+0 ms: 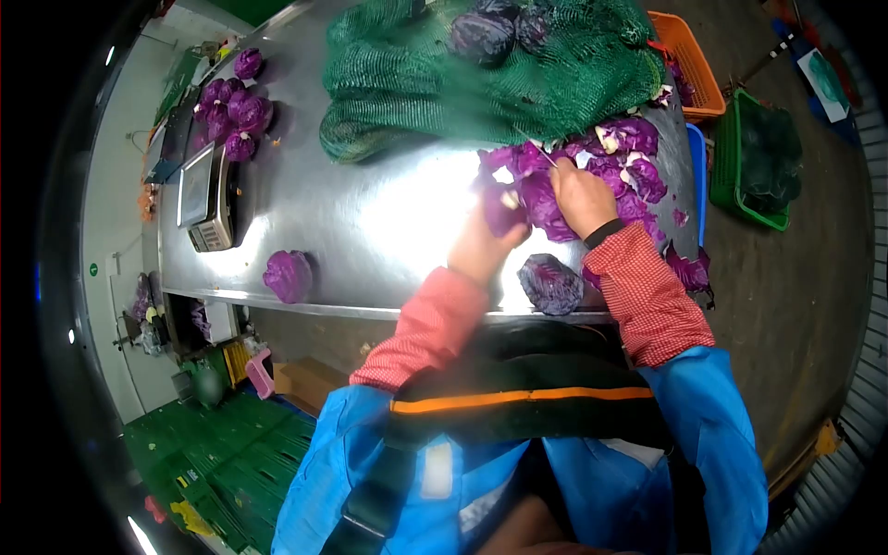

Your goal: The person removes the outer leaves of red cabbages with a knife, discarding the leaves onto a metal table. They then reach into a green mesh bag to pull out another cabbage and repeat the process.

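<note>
One purple cabbage [500,211] sits in the left hand [476,245], a bit up at 1 o'clock from the middle of the view. The fingers curl round it, but it is blurry, so I cannot tell how each one lies. The right hand [587,199], near 2 o'clock, is closed, with a thin knife [543,153] poking out by the thumb. I cannot see if the blade touches the cabbage.

It looks like the work is partly done. Lots of loose leaves [638,176] lie in a heap at 2 o'clock, under and beside the right hand. At 10 o'clock a bunch of smooth, bright cabbages [250,111] sits together past the scale [197,194], and they look clean and done. One more bright cabbage [288,277] is alone at 9 o'clock.

Some look left to do. A dull, dark cabbage [550,285] rests at 3 o'clock, near the table [361,259] edge. More dark ones [481,37] are at 12 o'clock with the green net [398,83]; I cannot tell if they are in it or on top.
</note>
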The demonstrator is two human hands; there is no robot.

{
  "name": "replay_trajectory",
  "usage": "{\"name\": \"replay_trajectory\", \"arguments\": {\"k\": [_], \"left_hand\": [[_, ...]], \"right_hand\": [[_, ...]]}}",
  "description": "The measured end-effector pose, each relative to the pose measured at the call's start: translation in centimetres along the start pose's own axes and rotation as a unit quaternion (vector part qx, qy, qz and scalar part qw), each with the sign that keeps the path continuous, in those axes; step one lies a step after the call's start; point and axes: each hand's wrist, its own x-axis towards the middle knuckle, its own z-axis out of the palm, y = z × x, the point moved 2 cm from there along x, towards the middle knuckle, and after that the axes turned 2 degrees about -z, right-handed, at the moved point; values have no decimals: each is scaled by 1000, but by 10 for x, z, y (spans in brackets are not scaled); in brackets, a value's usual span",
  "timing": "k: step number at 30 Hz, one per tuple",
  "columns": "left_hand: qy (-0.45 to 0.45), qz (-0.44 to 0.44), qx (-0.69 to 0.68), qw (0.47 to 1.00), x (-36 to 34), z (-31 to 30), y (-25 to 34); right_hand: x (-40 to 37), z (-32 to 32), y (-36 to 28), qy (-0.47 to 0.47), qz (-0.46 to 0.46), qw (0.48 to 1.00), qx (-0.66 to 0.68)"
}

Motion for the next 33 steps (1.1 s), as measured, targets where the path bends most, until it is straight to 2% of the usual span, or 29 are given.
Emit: {"name": "replay_trajectory", "arguments": {"k": [3, 8, 10, 14, 18, 20, 23, 25, 26, 29, 30, 31, 33], "left_hand": [[-4, -33, -75, 997, 9, -2, -4], [-21, -56, -137, 989, 10, -6, -3], [-32, -67, -124, 990, 11, -8, 4], [-33, -91, -33, 995, 10, -7, 11], [19, -42, -38, 998, 9, 8, -7], [50, 18, 3, 999, -3, 15, -5], [67, 35, 15, 997, -9, 16, -8], [46, 14, -37, 998, -7, 12, -14], [32, 2, -70, 997, -8, 8, -14], [7, 1, -146, 989, -16, 3, -20], [0, 12, -159, 987, -18, 3, -25], [-7, 31, -153, 988, -21, 3, -37], [-22, 46, -150, 987, -22, 4, -46]], "right_hand": [[-18, -11, -34, -16, -60, 997, 47], [-57, -3, -49, -14, -94, 995, -15], [-63, 4, -41, -23, -86, 995, -48], [-52, 10, -32, 21, -79, 989, -122], [-32, 17, -31, 14, -73, 986, -149], [-15, 18, -18, 3, -55, 989, -136], [-5, 6, -22, -44, -36, 998, -41], [-11, -3, -37, -54, -44, 997, 33], [-13, -11, -45, -83, 13, 993, 80], [-9, -2, -46, 9, 28, 983, 181], [-3, -1, -44, -10, 3, 985, 170], [1, 12, -40, 25, -58, 983, 170], [5, 25, -35, -22, -21, 991, 127]]}}
